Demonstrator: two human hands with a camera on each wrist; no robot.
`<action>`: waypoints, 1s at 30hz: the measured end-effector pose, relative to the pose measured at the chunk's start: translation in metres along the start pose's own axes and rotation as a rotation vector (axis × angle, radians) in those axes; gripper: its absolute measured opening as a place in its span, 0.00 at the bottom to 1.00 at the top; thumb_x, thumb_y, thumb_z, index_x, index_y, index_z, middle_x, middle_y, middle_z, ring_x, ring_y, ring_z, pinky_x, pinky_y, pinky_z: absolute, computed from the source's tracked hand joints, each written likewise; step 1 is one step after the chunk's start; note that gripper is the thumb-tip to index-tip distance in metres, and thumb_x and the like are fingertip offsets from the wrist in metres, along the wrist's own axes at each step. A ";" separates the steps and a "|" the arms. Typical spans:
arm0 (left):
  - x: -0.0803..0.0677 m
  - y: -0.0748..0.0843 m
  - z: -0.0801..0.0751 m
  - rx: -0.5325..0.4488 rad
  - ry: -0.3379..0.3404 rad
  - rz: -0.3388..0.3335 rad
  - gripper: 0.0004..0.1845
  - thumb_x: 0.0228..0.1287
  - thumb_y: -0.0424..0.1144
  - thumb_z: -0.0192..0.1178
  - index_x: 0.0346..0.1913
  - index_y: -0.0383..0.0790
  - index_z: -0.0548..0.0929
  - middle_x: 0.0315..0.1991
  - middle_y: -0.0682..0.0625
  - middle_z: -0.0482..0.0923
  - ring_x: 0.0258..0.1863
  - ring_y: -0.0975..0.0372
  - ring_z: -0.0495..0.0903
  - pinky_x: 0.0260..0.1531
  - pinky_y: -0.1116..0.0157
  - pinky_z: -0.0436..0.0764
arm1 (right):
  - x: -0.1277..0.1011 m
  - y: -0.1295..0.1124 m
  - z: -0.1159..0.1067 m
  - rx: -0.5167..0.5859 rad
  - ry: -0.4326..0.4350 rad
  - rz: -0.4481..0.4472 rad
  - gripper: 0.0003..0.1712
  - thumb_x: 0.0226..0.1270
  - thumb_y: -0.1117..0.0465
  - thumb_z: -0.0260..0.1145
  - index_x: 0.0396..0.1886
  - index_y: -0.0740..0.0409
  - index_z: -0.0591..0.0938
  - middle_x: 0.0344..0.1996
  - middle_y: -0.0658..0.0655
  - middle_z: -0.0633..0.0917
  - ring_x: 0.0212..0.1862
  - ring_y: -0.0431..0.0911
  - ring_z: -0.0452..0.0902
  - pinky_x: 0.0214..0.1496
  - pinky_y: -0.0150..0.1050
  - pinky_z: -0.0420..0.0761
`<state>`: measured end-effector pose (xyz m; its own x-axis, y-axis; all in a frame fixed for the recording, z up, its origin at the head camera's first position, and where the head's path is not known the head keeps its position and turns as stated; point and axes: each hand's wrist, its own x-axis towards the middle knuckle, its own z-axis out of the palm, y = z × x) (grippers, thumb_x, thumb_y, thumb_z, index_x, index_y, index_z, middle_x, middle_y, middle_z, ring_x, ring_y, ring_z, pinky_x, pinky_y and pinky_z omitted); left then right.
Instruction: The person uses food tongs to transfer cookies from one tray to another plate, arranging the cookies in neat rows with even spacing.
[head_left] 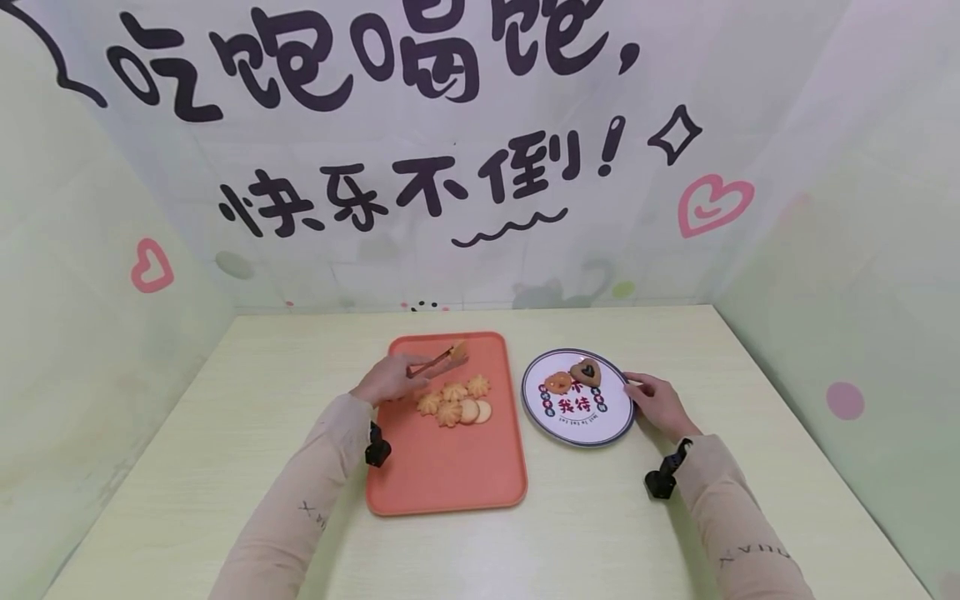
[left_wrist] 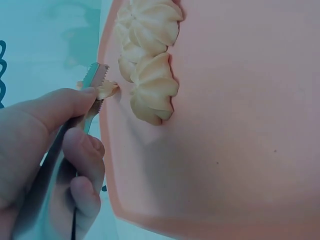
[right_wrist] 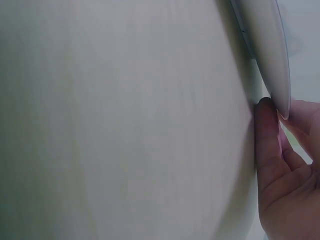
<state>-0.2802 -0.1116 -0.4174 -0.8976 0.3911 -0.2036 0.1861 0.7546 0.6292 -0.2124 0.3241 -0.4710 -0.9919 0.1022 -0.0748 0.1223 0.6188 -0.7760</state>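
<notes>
My left hand grips metal tongs with serrated tips, over the upper part of an orange-pink tray. Between the tong tips is a small golden cookie, mostly covered by the tongs. Below lies a cluster of several flower-shaped butter cookies, with round flat cookies at its right end. My right hand pinches the right rim of a white plate with a dark blue edge, thumb on top and fingers beneath. The plate carries a heart-shaped cookie and an orange-brown cookie.
Tray and plate stand side by side on a pale wooden table, the plate to the right. A printed white backdrop rises behind the table's back edge, with walls on both sides.
</notes>
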 end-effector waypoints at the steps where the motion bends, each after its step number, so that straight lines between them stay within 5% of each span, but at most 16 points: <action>1: 0.000 0.000 0.000 0.000 -0.002 0.002 0.23 0.60 0.40 0.57 0.60 0.47 0.71 0.10 0.47 0.67 0.05 0.63 0.57 0.06 0.68 0.60 | 0.000 0.000 0.000 0.000 -0.002 -0.003 0.24 0.67 0.59 0.53 0.59 0.66 0.68 0.36 0.64 0.77 0.32 0.46 0.70 0.31 0.33 0.72; 11: 0.002 0.005 0.002 0.007 -0.027 -0.009 0.25 0.58 0.43 0.59 0.60 0.49 0.70 0.08 0.50 0.65 0.04 0.63 0.58 0.06 0.68 0.61 | -0.001 0.000 -0.001 0.010 -0.007 -0.024 0.24 0.67 0.59 0.52 0.58 0.68 0.68 0.35 0.64 0.78 0.31 0.46 0.70 0.31 0.33 0.72; 22: -0.002 0.007 -0.001 -0.247 -0.063 -0.071 0.27 0.57 0.40 0.60 0.61 0.48 0.69 0.13 0.44 0.68 0.08 0.59 0.59 0.13 0.58 0.65 | -0.001 -0.003 -0.003 0.005 -0.011 -0.006 0.24 0.67 0.59 0.52 0.60 0.67 0.67 0.36 0.64 0.77 0.32 0.46 0.70 0.31 0.32 0.72; 30: 0.003 0.006 0.007 -0.281 -0.104 -0.075 0.28 0.57 0.40 0.60 0.62 0.46 0.67 0.12 0.43 0.68 0.08 0.57 0.61 0.14 0.58 0.68 | -0.001 -0.003 -0.001 0.005 -0.021 0.009 0.25 0.67 0.58 0.52 0.60 0.66 0.67 0.36 0.64 0.77 0.33 0.46 0.70 0.32 0.32 0.72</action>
<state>-0.2793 -0.1023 -0.4198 -0.8560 0.4028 -0.3239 -0.0098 0.6140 0.7892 -0.2114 0.3235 -0.4681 -0.9913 0.0913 -0.0945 0.1308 0.6140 -0.7784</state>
